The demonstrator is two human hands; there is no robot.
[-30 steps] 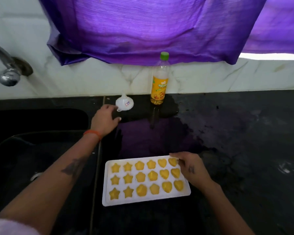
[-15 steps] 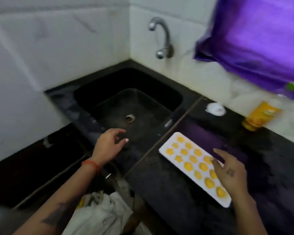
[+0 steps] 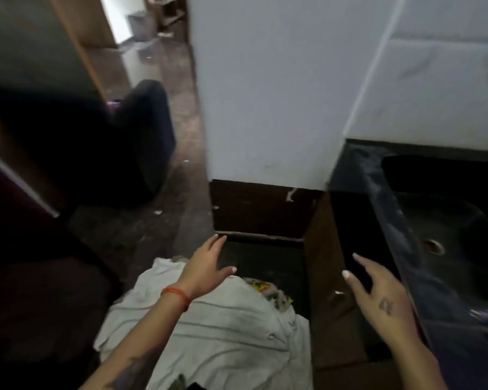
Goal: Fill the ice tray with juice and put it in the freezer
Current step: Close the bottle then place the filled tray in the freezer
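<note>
Both hands empty, fingers spread, held apart in the air. Left hand (image 3: 206,266) has an orange band (image 3: 176,294) on the wrist and hangs over a white cloth (image 3: 223,333) bunched on the floor. Right hand (image 3: 378,299) sits beside the black counter edge (image 3: 400,229), near the sink (image 3: 448,226) with its drain (image 3: 432,245). White wall (image 3: 265,94) ahead, brown floor (image 3: 158,136) to the left. Ice tray not in view; frame is blurred.

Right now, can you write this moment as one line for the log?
view: turned from counter toward floor | left hand: open, empty | right hand: open, empty | ice tray: not in view | sink: at right | white cloth: below hands
</note>
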